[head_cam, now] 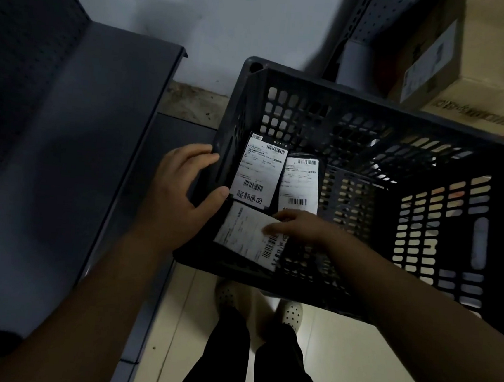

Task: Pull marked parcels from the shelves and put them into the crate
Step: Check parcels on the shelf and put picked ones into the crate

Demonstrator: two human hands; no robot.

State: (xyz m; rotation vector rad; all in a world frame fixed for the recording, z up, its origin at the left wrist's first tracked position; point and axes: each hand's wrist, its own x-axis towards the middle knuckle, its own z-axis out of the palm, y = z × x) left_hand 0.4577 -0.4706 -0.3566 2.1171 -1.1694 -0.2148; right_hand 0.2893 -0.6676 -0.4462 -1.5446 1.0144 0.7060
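A black slotted plastic crate (432, 130) fills the middle and right of the view. Three dark parcels with white shipping labels lie inside at its left end: one with handwritten marks (258, 173), a second beside it (299, 184), and a third nearest me (245, 236). My left hand (180, 193) grips the crate's left wall, fingers outside and thumb over the rim. My right hand (296, 228) reaches into the crate, its fingers resting flat on the nearest parcel's label.
An empty grey metal shelf (75, 145) stands at the left. Another shelf upright and a cardboard box (456, 65) with a label sit at the upper right. My legs and light shoes (291, 314) stand on the tiled floor below the crate.
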